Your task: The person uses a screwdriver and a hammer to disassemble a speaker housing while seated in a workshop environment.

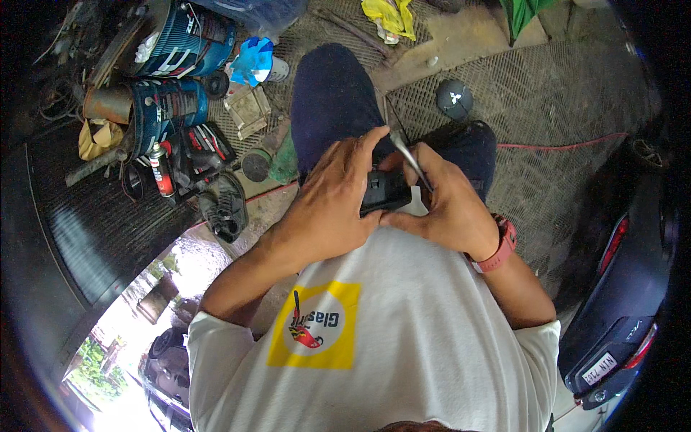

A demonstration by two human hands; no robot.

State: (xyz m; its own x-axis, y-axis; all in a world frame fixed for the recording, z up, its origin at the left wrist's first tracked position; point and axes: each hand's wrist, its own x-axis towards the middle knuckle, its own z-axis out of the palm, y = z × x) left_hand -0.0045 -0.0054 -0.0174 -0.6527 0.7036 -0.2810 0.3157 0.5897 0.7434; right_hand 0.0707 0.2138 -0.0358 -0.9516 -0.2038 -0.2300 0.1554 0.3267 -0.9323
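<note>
My left hand point(335, 201) wraps around a small black plastic part point(385, 191) held in front of my chest, above my knees in dark trousers. My right hand point(446, 201), with a red band on its wrist, steadies the part's other side and grips a slim metal tool point(407, 155) whose shaft points up and to the left over the part. The two hands touch around the part, and most of it is hidden by my fingers.
The floor is a metal mesh grate point(547, 101). At the left lie blue drums point(169, 108), a red spray can point(162, 173), black plastic parts point(223, 205) and rags. A dark round cap point(454, 98) lies ahead. A dark car point(626, 288) stands at the right.
</note>
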